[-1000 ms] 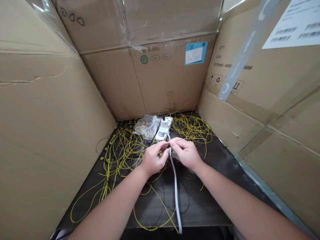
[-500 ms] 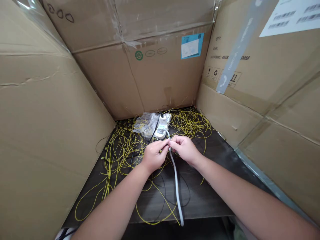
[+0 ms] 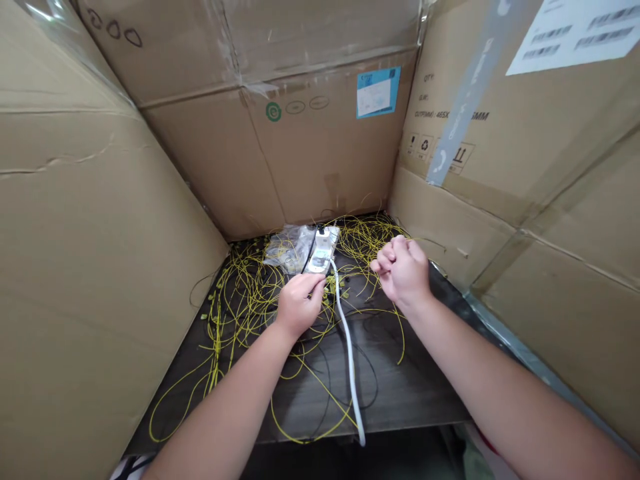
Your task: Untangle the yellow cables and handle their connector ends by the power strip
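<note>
Our left hand (image 3: 299, 303) pinches a strand from the tangle of yellow wires (image 3: 245, 293) on the dark counter (image 3: 400, 393), beside a white cable (image 3: 346, 347). Our right hand (image 3: 403, 270), raised and closed in a fist, seems to grip thin wire too. Nearly all the wires lie tangled; we judge little is sorted.

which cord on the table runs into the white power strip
The thick white cord, running up from the table's front edge. The yellow wires and black cords are far thinner, lying in loose loops.

Thin yellow fibre cables (image 3: 250, 293) lie tangled in loose, overlapping loops across the dark tabletop (image 3: 400, 393).
</note>
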`<state>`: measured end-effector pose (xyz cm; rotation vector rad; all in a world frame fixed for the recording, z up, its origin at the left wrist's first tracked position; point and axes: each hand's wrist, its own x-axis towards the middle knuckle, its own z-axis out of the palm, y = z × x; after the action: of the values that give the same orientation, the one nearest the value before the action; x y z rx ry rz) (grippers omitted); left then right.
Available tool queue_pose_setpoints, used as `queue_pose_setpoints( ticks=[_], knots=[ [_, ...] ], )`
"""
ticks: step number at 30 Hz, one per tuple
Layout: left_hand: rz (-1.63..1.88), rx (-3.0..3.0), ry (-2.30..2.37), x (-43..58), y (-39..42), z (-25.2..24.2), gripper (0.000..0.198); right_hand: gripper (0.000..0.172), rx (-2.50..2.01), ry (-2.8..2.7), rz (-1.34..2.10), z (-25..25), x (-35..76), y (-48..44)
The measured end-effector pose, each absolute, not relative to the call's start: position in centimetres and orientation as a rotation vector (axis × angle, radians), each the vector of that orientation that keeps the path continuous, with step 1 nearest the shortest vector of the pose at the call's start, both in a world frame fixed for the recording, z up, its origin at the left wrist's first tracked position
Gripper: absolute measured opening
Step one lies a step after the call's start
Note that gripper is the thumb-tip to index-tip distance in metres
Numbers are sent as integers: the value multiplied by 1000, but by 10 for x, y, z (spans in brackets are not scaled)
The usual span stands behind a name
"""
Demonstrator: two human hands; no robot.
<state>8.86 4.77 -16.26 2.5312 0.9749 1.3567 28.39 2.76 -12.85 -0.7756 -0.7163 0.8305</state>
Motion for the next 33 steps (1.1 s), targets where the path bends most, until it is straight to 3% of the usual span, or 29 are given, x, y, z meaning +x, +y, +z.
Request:
queue_pose_setpoints(
  ticks=[4, 8, 14, 19, 21, 24, 27, 33],
  knots=[
    [1342, 2542, 984, 88, 49, -164, 17, 20, -947, -984, 540, -130, 294, 24],
    [1325, 2581, 947, 89, 47, -162, 17, 15, -1192, -1609, 351, -135, 286, 17],
    [1224, 2687, 750, 90, 39, -159, 16, 34, -1113, -2102, 397, -147, 255, 7],
    [1297, 2645, 768, 92, 39, -163, 17, 21, -1176, -2105, 483, -152, 257, 9],
    [1315, 2638, 778, 92, 39, -164, 16, 25, -1215, -2111, 467, -150, 264, 11],
    [1308, 2649, 825, 93, 40, -163, 16, 31, -1289, -2010, 542, -144, 275, 13],
    [1338, 2644, 927, 91, 42, -162, 18, 25, -1333, -1609, 759, -136, 286, 16],
    [1360, 2615, 1172, 87, 46, -163, 20, 15, -937, -704, 936, -124, 299, 21]
  ],
)
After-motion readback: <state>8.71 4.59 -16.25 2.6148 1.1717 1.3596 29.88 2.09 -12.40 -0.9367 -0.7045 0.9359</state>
